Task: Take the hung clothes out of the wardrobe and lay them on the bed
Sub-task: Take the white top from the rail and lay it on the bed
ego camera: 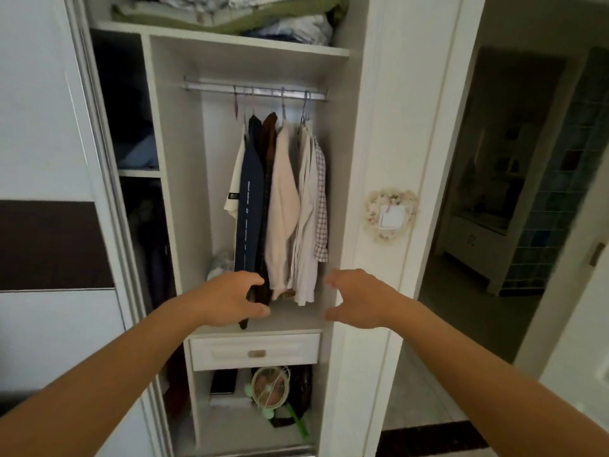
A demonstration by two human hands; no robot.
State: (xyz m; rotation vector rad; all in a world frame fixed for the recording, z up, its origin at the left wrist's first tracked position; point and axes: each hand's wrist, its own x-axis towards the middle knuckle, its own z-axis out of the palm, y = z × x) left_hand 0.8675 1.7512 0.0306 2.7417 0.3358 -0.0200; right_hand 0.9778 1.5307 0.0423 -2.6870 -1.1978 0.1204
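Head view: left hand (230,298) hides clothes' (283,206) hems.

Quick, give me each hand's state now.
Left hand: open, holding nothing, at the hems of the hung clothes.
Right hand: open, holding nothing.

Both forearms bare, no sleeves, watch or rings visible.
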